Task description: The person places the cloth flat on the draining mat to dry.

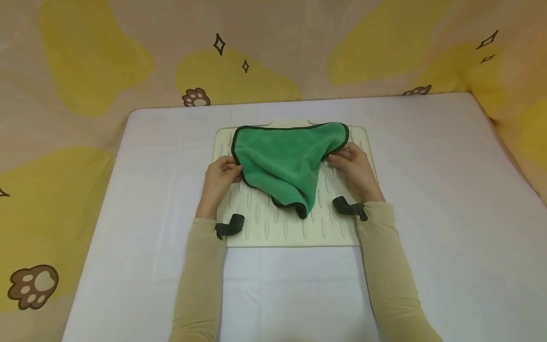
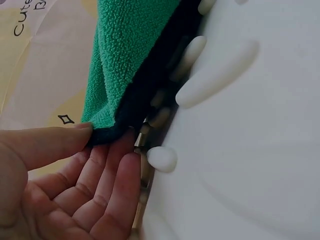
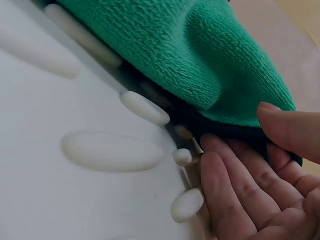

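Green and fuzzy, with a black edge: a cloth [image 1: 278,152] over the cream mat [image 1: 267,232] on the white table [image 1: 149,190]. Pinched at its left edge between thumb and fingers of the left hand [image 1: 217,181]. Pinched near its top right corner by thumb and fingers of the right hand [image 1: 358,173]. Pulled wide along the top, bunched in soft folds lower down, with a tip pointing toward the person. Long bumps on the mat, all around the cloth. Tan sleeves [image 1: 202,280] on both arms, with a black camera [image 1: 235,224] at each wrist. Behind the table, a sheet [image 1: 282,28] with yellow patches.
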